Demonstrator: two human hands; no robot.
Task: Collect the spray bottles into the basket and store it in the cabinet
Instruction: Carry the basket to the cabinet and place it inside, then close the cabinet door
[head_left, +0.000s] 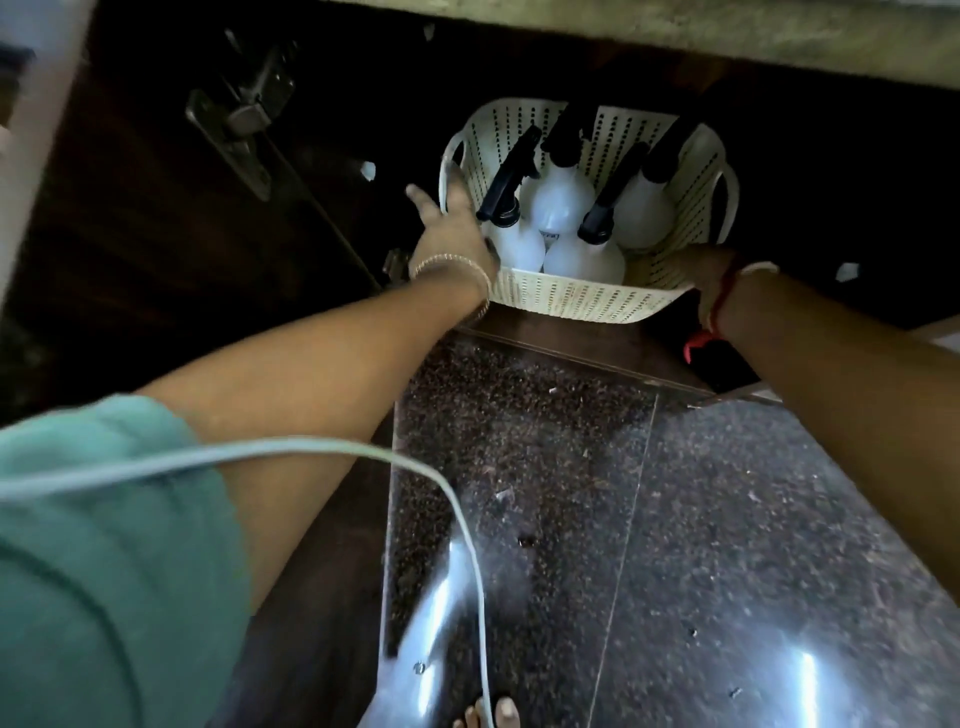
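A cream perforated plastic basket (582, 301) sits at the mouth of a dark low cabinet (810, 171) under a counter. Several white spray bottles (562, 200) with black trigger heads stand upright inside it. My left hand (451, 228) grips the basket's left rim beside its side handle, with the thumb spread outside. My right hand (702, 278) holds the near right corner of the rim. The basket's near edge juts out over the cabinet's front sill (561, 338).
The cabinet door (156, 218) stands open to the left, its metal hinge (241, 124) showing. The counter edge (675, 36) overhangs above. Below is a polished dark granite floor (753, 545). A white cable (457, 509) hangs in front, and my toes (498, 714) show at the bottom.
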